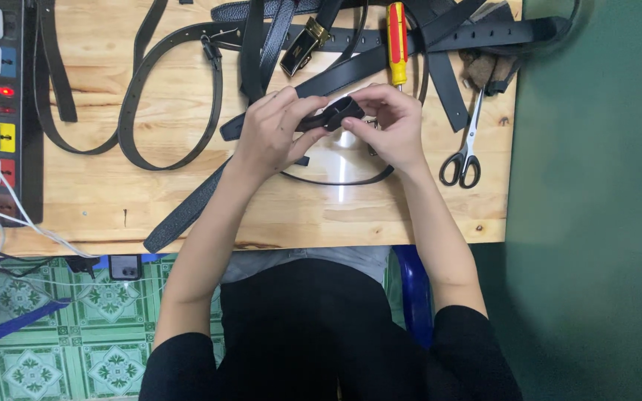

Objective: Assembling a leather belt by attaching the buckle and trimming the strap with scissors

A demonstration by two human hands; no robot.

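We look straight down on a pale wooden table (276, 215) that fills the upper part of the view, with a plain green floor to its right and patterned green tiles below its near edge on the left. Along the table's left edge lies a long black power strip (10, 111) with white plugs in it and white cables trailing off toward us. Across the far half of the table spreads a tangle of black leather belts (172, 89), some looped, some straight, one carrying a gold and black buckle (302, 46). Our two bare forearms reach up from a black-sleeved body at the bottom and meet near the table's middle. Our left hand (272, 130) is closed around a black belt end (333, 115), thumb and fingers curled over it from the left. Our right hand (388, 126) pinches the same piece from the right, fingertips bent inward, so the belt end sits between both hands, just above the tabletop. To the right of the right hand lie scissors (465, 152) with black handles, blades pointing away. Just beyond the right hand rests a screwdriver (396, 41) with a red and yellow handle.
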